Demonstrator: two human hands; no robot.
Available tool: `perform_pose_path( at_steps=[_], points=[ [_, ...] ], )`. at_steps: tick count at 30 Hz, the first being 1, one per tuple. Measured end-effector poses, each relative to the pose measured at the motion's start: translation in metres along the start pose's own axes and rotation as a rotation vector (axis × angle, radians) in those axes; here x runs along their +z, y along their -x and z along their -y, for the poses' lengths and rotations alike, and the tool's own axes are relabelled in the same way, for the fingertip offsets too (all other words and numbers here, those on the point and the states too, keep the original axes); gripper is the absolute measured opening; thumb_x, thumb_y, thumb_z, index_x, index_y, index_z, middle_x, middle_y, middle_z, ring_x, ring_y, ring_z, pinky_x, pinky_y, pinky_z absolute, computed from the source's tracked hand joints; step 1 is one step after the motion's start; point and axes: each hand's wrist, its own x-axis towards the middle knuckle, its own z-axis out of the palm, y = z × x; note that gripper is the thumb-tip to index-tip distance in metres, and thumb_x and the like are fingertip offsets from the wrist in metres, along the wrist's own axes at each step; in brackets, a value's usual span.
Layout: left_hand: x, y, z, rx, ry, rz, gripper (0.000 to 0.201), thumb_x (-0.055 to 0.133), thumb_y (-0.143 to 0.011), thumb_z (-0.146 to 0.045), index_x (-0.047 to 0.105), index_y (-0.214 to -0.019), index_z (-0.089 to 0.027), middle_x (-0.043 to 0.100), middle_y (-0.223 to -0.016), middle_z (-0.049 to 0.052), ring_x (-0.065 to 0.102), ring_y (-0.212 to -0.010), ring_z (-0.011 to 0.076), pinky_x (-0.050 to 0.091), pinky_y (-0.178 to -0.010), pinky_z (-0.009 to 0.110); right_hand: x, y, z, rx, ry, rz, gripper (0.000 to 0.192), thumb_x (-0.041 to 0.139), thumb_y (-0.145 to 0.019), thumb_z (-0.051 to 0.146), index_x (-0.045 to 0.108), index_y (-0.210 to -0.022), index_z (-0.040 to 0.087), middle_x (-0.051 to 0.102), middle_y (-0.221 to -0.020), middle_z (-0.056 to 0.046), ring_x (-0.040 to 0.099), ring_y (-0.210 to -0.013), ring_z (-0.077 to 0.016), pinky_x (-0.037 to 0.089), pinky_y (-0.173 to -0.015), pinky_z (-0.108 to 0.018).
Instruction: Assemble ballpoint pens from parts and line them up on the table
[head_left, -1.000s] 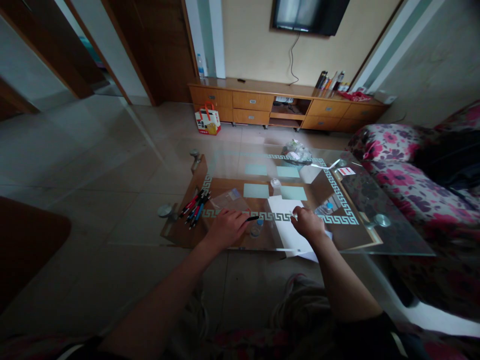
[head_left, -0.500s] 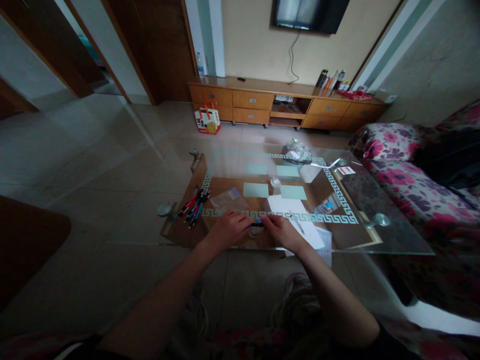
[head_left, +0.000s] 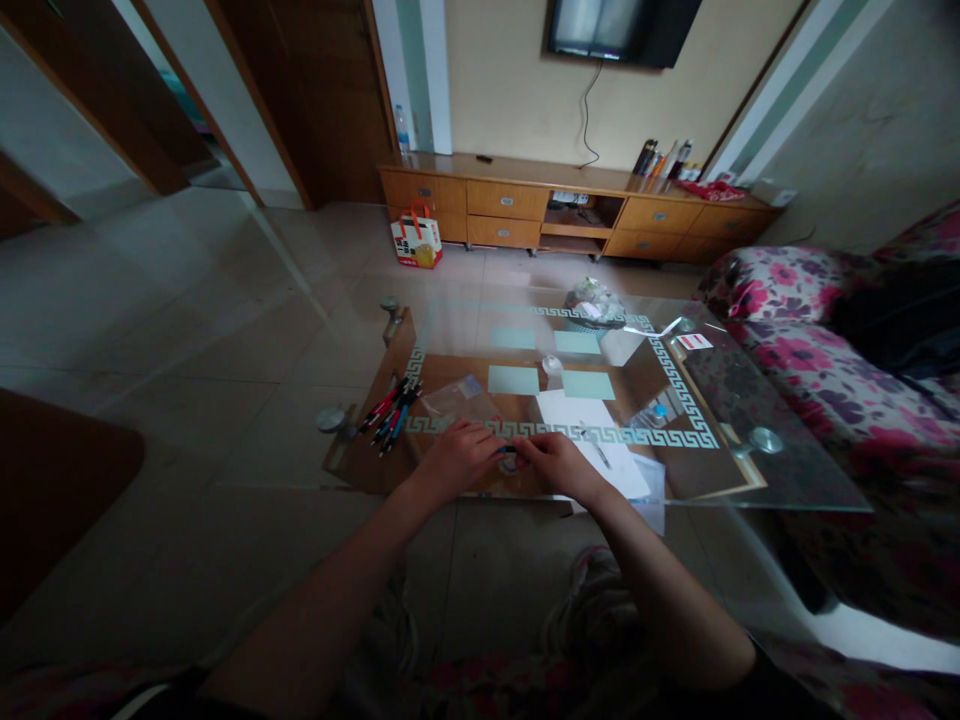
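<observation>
Pen (head_left: pixel 508 449), dark and with only a short part visible, is between the two hands, above the near side of the glass coffee table (head_left: pixel 806 480). The left hand (head_left: pixel 461 455) is closed around one end of it, with the fingers curled and the back of the hand upward. The right hand (head_left: pixel 553 464) pinches the other end between its fingertips, so the two hands are very near to each other; the exact place of each finger I cannot tell, because the fingers cover most of it.

To the left of the hands, a loose pile of pens (head_left: pixel 390 415), with black, red and blue parts, lies near the left end of the table. Between this pile and the hands there is a clear plastic bag (head_left: pixel 456 398), lying flat. Beside the right hand are white paper sheets (head_left: pixel 570 408), and one single pen (head_left: pixel 601 452) rests on them at a slant. Farther to the right, a clear bottle with blue cap (head_left: pixel 657 411) is seen. Near the far edge stands a basket (head_left: pixel 594 303) lined with a plastic bag, and a card with red stripes (head_left: pixel 694 342) lies to its right.
</observation>
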Motion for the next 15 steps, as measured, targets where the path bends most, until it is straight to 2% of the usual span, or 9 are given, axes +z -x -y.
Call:
perform_pose_path(
  at_steps=[10, 15],
  points=[
    [0.003, -0.001, -0.001, -0.003, 0.028, -0.008, 0.021, 0.054, -0.098, -0.033, 0.068, -0.103, -0.018, 0.072, -0.088, 0.006, 0.067, -0.085, 0.019, 0.045, -0.083, 0.034, -0.004, -0.003, -0.007, -0.01, 0.003, 0.02, 0.05, 0.054, -0.09, 0.057, 0.076, -0.075, 0.015, 0.067, -0.064, -0.002, 0.049, -0.056, -0.0116, 0.033, -0.054, -0.024],
    [0.004, 0.0, 0.0, -0.007, 0.029, -0.013, 0.02, 0.054, -0.098, -0.033, 0.068, -0.102, -0.018, 0.072, -0.086, 0.005, 0.067, -0.083, 0.019, 0.045, -0.081, 0.033, -0.003, -0.005, -0.01, -0.027, 0.031, 0.017, 0.051, 0.053, -0.09, 0.058, 0.076, -0.075, 0.014, 0.064, -0.061, -0.002, 0.046, -0.056, -0.0115, 0.03, -0.053, -0.024]
  ],
)
